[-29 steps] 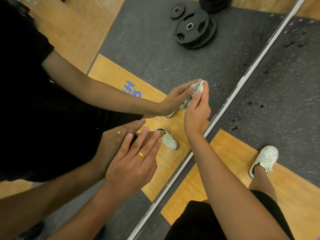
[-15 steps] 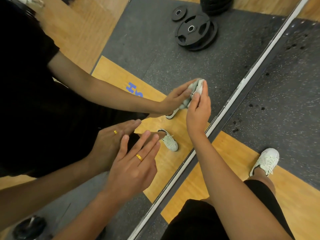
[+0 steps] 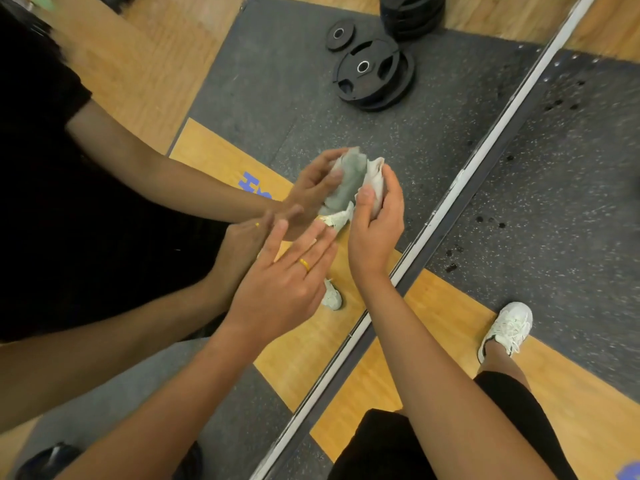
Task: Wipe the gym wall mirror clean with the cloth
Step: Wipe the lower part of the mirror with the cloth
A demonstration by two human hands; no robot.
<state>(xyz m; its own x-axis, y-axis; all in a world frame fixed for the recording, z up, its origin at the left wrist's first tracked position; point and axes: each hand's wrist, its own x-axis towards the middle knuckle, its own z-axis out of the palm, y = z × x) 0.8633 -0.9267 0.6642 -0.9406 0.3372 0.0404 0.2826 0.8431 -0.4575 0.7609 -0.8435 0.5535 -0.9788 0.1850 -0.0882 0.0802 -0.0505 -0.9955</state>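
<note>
Right hand clutches bunched cloth at mirror; left hand flat, empty, just below-left of cloth.

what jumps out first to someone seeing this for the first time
The right hand grips a crumpled white cloth at mid-frame, right against the mirror, so hand and cloth meet their own reflection. Just below-left, the left hand reaches in with straight fingers and a gold ring. Black weight plates show reflected at the top, and a white sneaker stands on the floor at lower right.
</note>
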